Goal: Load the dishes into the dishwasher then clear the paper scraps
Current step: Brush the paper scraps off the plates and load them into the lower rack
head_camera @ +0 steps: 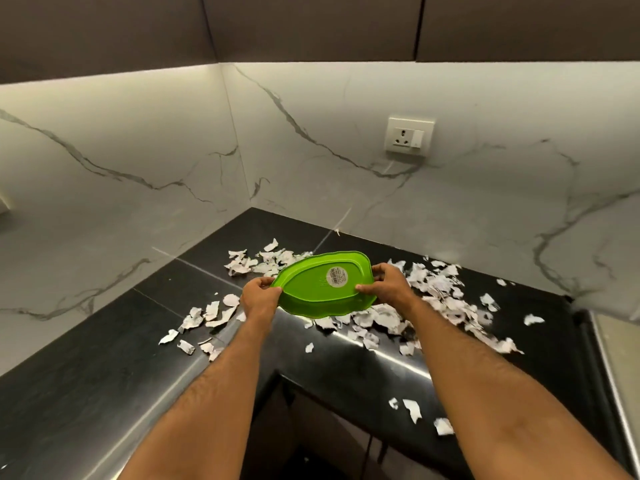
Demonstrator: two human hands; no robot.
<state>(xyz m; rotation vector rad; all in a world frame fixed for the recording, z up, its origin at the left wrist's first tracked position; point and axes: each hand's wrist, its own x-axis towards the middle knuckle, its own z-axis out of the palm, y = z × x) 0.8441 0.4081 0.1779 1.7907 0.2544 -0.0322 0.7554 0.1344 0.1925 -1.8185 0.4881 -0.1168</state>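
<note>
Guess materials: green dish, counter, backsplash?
Green dish: likely plastic; uniform bright colour, moulded rim, round sticker on its underside. Counter: dark polished stone, probably granite; glossy highlights along the edge. Backsplash: white, grey-veined marble or marble-look slab; faint sheen.

Black countertop (86,386), marble-veined backsplash (346,109) with white wall socket (410,134), dark cabinets (311,26) above

hands (259,296) (388,285) grip green plate (311,292) | paper scraps (446,299) on counter (104,358)
</note>
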